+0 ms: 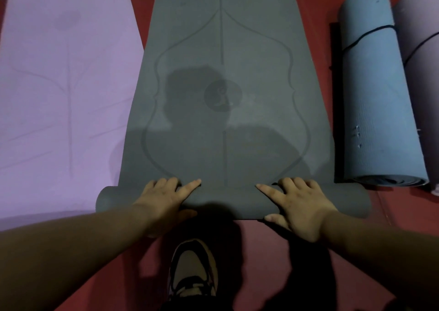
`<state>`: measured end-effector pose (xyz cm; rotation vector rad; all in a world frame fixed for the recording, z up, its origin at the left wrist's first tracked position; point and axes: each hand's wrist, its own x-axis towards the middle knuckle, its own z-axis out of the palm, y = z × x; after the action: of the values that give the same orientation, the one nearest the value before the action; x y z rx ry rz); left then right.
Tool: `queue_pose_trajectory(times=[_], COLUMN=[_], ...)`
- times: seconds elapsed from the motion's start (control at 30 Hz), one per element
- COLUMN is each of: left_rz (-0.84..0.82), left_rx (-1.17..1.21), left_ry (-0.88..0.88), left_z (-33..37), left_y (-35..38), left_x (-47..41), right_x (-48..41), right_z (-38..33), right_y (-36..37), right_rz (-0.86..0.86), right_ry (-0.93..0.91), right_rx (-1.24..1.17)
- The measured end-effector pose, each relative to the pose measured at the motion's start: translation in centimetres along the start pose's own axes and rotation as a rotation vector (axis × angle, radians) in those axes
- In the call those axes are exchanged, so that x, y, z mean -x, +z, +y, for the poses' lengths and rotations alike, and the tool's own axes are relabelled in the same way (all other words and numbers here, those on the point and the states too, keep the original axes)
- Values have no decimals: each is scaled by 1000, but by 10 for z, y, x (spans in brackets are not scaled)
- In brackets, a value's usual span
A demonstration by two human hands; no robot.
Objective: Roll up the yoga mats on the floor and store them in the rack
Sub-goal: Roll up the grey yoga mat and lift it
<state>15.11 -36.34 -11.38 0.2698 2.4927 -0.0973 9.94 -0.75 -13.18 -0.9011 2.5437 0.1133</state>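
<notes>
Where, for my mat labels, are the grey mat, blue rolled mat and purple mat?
grey mat (221,120), head view, flat unrolled middle
blue rolled mat (377,96), head view, roll's outer side
purple mat (59,84), head view, flat surface

Left hand (164,200), right hand (300,203): apparently curled

The grey mat (223,125) is dark slate with thin darker lines: a straight centre line, a curving outline down each side, and a round dark emblem in the middle whose figure is hard to make out in the dim light. The lilac mat (59,92) is pale purple with faint branching lines of deeper purple. The blue rolled mat (375,101) is dusty blue, crossed by a thin black cord (377,28). The mauve rolled mat (425,20) is greyish purple. The floor (261,258) is deep red. The shoe (193,268) is beige and black.
</notes>
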Motion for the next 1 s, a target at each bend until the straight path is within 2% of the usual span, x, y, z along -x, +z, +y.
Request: queue_pose_trajectory(times=[0.1, 0.23, 0.33, 0.47, 0.53, 0.67, 0.8, 1.0], left_rz=[91, 24, 3, -56, -65, -68, -117, -87], left_rx=[-37, -16, -7, 28, 34, -2, 16, 59], left_ry=[-9, -40, -25, -2, 13, 21, 49, 63], left_z=[9, 7, 5, -3, -5, -7, -27, -31], left_y=[9, 2, -6, -17, -21, -18, -10, 0], left_x=[3, -5, -10, -14, -13, -5, 9, 15], right_x=[-8, -14, -12, 0, 3, 2, 2, 1], right_z=[8, 12, 12, 9, 7, 3, -16, -21], right_y=[-11, -14, -14, -7, 0, -2, -6, -8], right_rz=[-101, -130, -93, 87, 105, 75, -25, -35], right_ry=[-22, -21, -9, 67, 83, 47, -1, -24], right_rx=[-43, -72, -99, -60, -36, -29, -81, -82])
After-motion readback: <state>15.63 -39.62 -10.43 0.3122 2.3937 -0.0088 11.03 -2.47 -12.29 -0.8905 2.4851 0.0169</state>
